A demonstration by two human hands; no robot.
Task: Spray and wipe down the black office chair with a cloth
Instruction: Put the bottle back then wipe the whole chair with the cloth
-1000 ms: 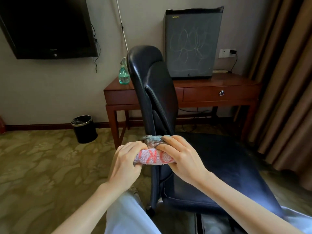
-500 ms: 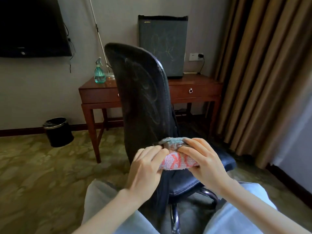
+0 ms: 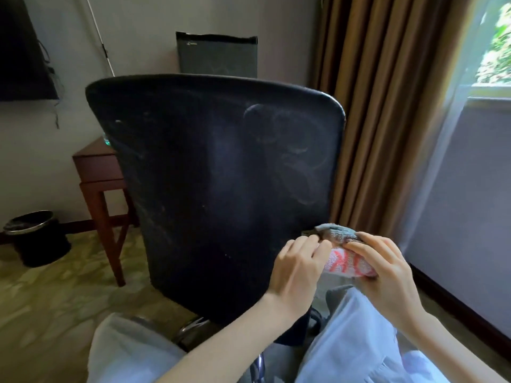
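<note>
Black office chair (image 3: 215, 175) is front & center w/ the back of its backrest facing the camera. It stands upright, long axis vertical, wider at the top and narrowing toward the bottom, w/ dusty swirl marks all over it. The seat is hidden behind it, and only a bit of the chrome base (image 3: 190, 327) shows underneath.

The cloth (image 3: 343, 261) is a folded wad at the backrest's lower right edge. Its grey-blue end is up against the chair and its pink/white part is nearer me, long axis roughly left-right. Left hand (image 3: 296, 272) has its fingers (image 3: 318, 244) curled, pinching the cloth's left end. Right hand (image 3: 387, 275) has its fingers (image 3: 367, 244) bent over the top of the right end, so both hands hold it.

Behind the chair, the backrest blocks most of the wooden tabletop (image 3: 91, 153) and the bottom of the dark mini fridge (image 3: 217, 55) on it. A black bin (image 3: 36, 239) sits on the patterned carpet (image 3: 55, 294) at far left, w/ a TV (image 3: 19, 51) on the wall above. To the right are brown curtains (image 3: 373, 106), then a window (image 3: 495, 45).
</note>
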